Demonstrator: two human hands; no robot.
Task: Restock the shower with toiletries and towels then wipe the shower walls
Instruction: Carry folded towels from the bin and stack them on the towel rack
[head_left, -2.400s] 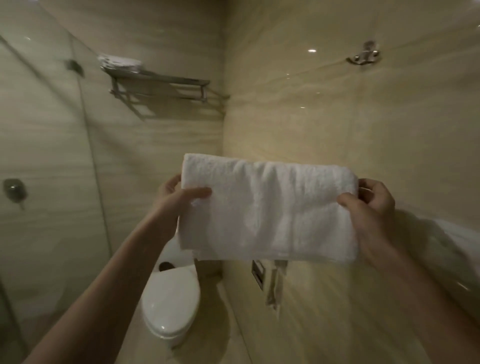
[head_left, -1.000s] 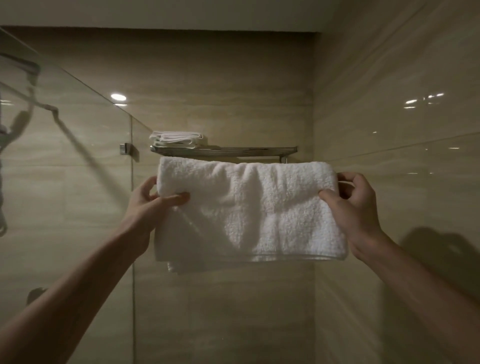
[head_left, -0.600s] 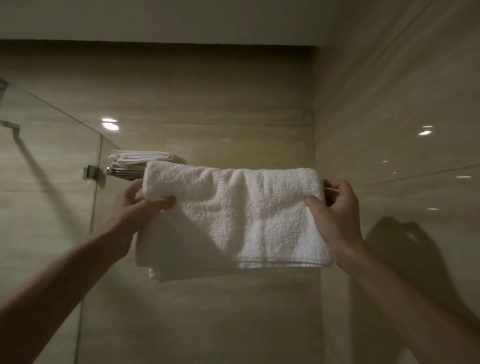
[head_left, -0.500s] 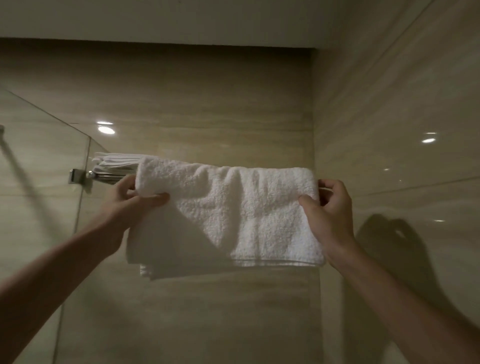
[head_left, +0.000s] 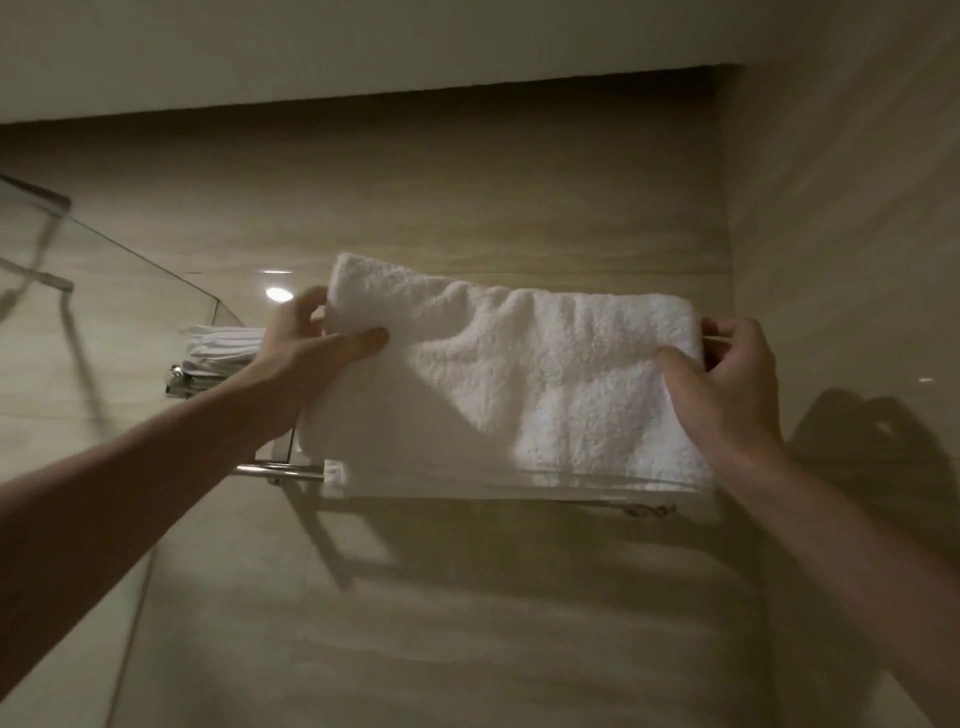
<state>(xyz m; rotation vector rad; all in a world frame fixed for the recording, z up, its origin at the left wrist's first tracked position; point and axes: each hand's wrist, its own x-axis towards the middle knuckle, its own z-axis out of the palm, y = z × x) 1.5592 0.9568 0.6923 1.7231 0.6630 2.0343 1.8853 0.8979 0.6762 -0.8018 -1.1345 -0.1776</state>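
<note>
The left hand (head_left: 306, 348) and right hand (head_left: 727, 379) each pinched an upper corner of the folded white terry towel (head_left: 519, 384). It hung across the chrome wall rack (head_left: 280, 470), with smaller folded white cloths (head_left: 223, 345) at the rack's left end.

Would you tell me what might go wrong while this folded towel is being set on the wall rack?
1. The folded white towel, pinched by the left hand and right hand, droops across the front rail of the rack; released now, it may slide off or unfold.
2. Its left end sits close to the stack of small folded cloths; pushing leftward could knock them off.
</note>
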